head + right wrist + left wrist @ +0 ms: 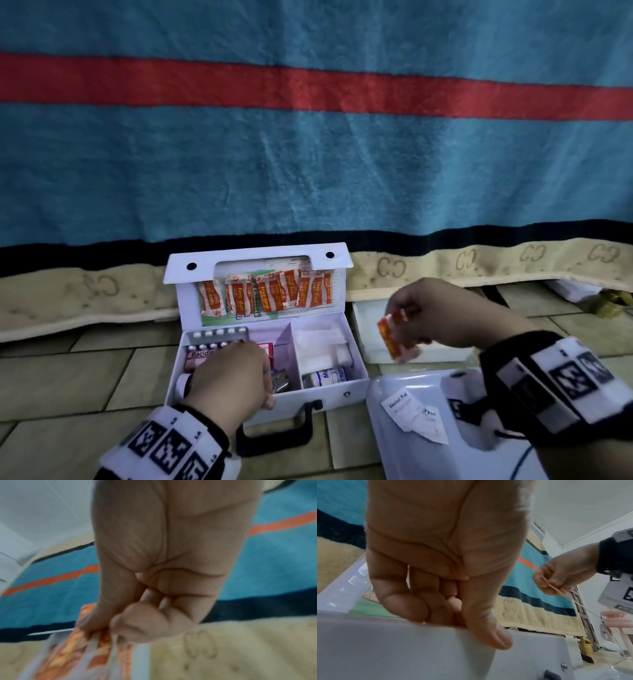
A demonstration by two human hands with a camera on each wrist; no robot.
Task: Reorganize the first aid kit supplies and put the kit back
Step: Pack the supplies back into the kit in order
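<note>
The white first aid kit (318, 394) stands open on the tiled floor, its lid (257, 260) upright with orange plaster packets (267, 294) tucked in it. My left hand (239, 373) grips the front wall (385, 649) of the left compartment, thumb outside and fingers curled inside. That compartment holds a blister pack (219, 334), a pink box (202, 354) and a small white bottle (183, 382). Gauze (318, 342) and a bandage roll (329, 375) lie in the right compartment. To the right of the kit, my right hand (407, 322) pinches a few orange plaster packets (397, 342) in the air.
A white plastic tray (411, 387) with alcohol pad sachets (407, 407) lies at the front right, under my right wrist. A blue blanket (308, 171) with a red stripe hangs behind the kit. A white box (376, 329) sits under the blanket's edge. The kit's black handle (274, 431) points toward me.
</note>
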